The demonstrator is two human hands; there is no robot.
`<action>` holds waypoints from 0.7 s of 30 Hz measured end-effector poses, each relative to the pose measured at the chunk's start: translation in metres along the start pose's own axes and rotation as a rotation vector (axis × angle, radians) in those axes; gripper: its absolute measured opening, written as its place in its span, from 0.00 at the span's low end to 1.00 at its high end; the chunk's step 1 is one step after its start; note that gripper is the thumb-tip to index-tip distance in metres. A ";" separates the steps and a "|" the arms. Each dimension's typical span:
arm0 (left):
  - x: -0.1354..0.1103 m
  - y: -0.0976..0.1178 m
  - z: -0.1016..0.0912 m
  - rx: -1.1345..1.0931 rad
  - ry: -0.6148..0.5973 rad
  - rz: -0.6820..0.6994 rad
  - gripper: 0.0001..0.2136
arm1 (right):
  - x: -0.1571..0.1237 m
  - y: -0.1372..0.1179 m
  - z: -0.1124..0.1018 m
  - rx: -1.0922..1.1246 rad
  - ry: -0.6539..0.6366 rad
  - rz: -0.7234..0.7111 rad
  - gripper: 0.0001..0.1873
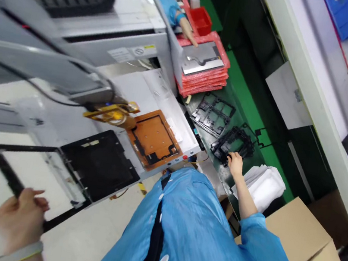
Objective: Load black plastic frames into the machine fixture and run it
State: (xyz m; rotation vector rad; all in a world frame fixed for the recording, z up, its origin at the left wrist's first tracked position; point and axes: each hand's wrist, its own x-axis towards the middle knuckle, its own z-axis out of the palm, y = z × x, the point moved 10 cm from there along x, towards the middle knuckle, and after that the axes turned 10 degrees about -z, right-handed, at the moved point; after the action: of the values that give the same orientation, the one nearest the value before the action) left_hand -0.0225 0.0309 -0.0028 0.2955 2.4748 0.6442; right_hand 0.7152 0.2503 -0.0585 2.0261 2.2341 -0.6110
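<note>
My left hand (25,217), slightly blurred, is at the lower left with its fingers curled over the near edge of a thin black rectangular frame (5,166). That frame has an open middle and adjoins a flat black panel (99,167). On the right, my right hand (236,164) pinches the edge of a pile of black plastic frames (234,144); which piece it has hold of is hard to make out. Between my hands, an orange-brown fixture plate (156,138) on the machine bed bears a black outline.
More black frames (214,114) lie beside a stack of red-wrapped panels (206,65), where a co-worker's hand (189,30) rests. White sheets (264,185) and a cardboard box (299,232) are on my right. A grey machine (133,50) with cables stands ahead.
</note>
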 end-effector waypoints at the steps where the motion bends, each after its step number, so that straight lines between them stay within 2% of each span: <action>1: 0.000 -0.004 -0.006 -0.041 0.059 -0.020 0.15 | -0.002 -0.011 -0.004 0.038 0.054 -0.032 0.18; 3: -0.003 -0.012 -0.010 -0.110 0.105 -0.064 0.12 | -0.005 -0.049 -0.002 0.131 0.135 -0.163 0.19; 4: -0.005 -0.015 -0.010 -0.152 0.120 -0.079 0.13 | -0.008 -0.076 0.005 0.180 0.151 -0.259 0.19; 6: -0.008 -0.012 -0.005 -0.166 0.088 0.019 0.17 | -0.016 -0.145 0.033 0.260 0.111 -0.496 0.18; 10: -0.019 -0.021 -0.011 -0.147 0.173 0.223 0.20 | -0.049 -0.309 0.114 0.260 -0.158 -0.970 0.16; 12: -0.026 -0.027 -0.015 -0.148 0.211 0.312 0.23 | -0.062 -0.381 0.152 0.184 -0.298 -1.125 0.17; 14: -0.032 -0.033 -0.020 -0.164 0.246 0.379 0.26 | -0.064 -0.439 0.184 0.091 -0.391 -1.214 0.18; 17: -0.039 -0.037 -0.022 -0.188 0.271 0.445 0.28 | -0.054 -0.495 0.217 -0.016 -0.428 -1.243 0.16; 21: -0.044 -0.039 -0.017 -0.236 0.209 0.478 0.29 | -0.044 -0.523 0.242 -0.051 -0.416 -1.201 0.15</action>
State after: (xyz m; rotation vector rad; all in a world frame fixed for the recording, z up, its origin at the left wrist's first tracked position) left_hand 0.0014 -0.0243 0.0099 0.7724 2.5007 1.2067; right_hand 0.1629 0.1002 -0.1385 0.2495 2.8604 -0.8664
